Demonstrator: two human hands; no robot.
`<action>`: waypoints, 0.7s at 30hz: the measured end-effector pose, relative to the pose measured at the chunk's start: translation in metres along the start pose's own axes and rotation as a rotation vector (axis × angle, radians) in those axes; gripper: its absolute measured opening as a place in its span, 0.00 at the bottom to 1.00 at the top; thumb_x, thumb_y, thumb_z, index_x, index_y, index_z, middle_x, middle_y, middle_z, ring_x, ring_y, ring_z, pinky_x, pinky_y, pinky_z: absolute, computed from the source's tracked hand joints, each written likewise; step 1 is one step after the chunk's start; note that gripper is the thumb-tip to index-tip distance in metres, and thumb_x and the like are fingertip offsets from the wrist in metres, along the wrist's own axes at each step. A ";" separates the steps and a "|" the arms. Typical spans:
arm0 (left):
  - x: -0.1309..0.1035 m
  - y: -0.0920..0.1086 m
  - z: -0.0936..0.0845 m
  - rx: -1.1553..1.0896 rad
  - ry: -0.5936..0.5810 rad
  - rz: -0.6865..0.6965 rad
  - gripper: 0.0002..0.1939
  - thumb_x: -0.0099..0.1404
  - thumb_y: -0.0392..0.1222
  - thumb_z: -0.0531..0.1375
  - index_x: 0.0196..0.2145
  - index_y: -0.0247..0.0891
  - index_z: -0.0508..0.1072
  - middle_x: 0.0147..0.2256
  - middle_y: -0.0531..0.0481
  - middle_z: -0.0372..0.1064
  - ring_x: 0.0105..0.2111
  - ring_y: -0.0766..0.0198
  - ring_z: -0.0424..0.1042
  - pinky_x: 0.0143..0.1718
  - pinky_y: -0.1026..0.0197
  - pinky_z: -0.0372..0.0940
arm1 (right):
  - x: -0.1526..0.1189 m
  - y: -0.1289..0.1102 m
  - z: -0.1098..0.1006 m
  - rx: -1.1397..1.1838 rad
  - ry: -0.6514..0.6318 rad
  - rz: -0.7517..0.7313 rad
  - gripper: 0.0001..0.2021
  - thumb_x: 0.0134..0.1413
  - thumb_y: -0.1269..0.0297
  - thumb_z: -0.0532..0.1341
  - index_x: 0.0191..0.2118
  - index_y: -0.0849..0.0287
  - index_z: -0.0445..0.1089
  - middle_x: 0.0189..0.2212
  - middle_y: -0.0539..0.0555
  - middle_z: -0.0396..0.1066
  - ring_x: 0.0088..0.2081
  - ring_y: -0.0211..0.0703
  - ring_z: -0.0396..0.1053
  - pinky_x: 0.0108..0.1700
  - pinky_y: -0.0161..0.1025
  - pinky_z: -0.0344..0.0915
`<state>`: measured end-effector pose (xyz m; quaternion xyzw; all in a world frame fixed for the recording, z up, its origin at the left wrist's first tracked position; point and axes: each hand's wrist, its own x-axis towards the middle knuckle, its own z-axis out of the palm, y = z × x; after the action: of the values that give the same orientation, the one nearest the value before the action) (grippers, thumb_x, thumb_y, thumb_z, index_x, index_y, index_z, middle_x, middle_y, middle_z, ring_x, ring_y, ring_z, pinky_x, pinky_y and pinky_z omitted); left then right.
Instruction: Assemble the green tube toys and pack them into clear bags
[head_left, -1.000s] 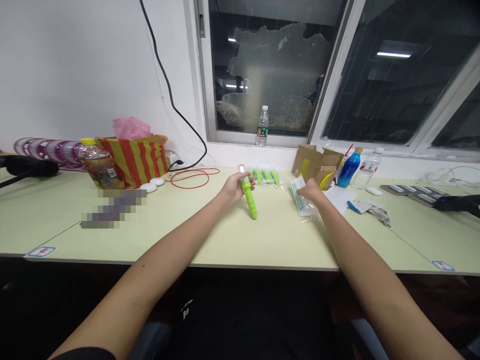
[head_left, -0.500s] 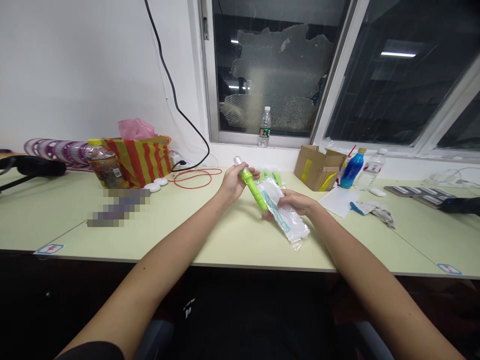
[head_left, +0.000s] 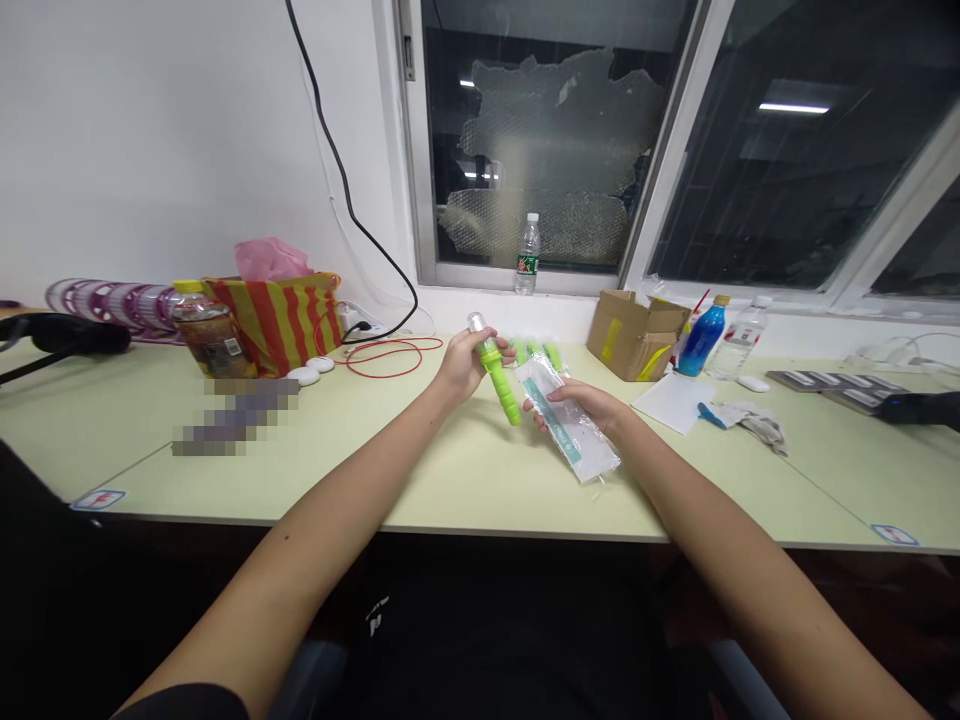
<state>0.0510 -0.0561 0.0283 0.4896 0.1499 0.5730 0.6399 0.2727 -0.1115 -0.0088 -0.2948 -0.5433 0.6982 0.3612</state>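
Observation:
My left hand (head_left: pixel 463 364) is closed around the upper part of a lime-green stick with a clear cap (head_left: pixel 504 390), which looks like a light stick. Its clear end points up and away, and its ridged green end slants down toward me. In my right hand (head_left: pixel 581 400) is a clear plastic bag (head_left: pixel 577 442) with a white and teal print, pinched between thumb and fingers. A small gap lies between the stick and the bag. Behind them, several similar green sticks (head_left: pixel 551 355) in clear wrapping rest on the table, partly hidden by my hands.
An open cardboard box (head_left: pixel 637 335), a blue bottle (head_left: pixel 702 338) and a clear bottle stand at the back right. White paper (head_left: pixel 675 402) and a glove (head_left: pixel 750 420) lie nearer. On the left are a striped bag (head_left: pixel 289 320), a drink bottle (head_left: pixel 210 332) and a red cable (head_left: pixel 390 360).
The green stick and the plastic bag have come apart; before, the stick's lower end lay against the bag. The stick now hangs a little steeper, and the bag shows flatter.

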 end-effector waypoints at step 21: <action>-0.010 0.005 0.003 0.097 -0.283 -0.154 0.12 0.58 0.43 0.64 0.36 0.33 0.69 0.32 0.44 0.72 0.30 0.57 0.74 0.38 0.48 0.71 | 0.006 0.008 0.005 -0.001 -0.259 0.046 0.21 0.54 0.62 0.64 0.51 0.61 0.60 0.38 0.58 0.74 0.32 0.46 0.73 0.37 0.49 0.73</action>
<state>0.0473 -0.0666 0.0303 0.5828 0.1227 0.4396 0.6723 0.2635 -0.1104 -0.0154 -0.2146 -0.5790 0.7381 0.2719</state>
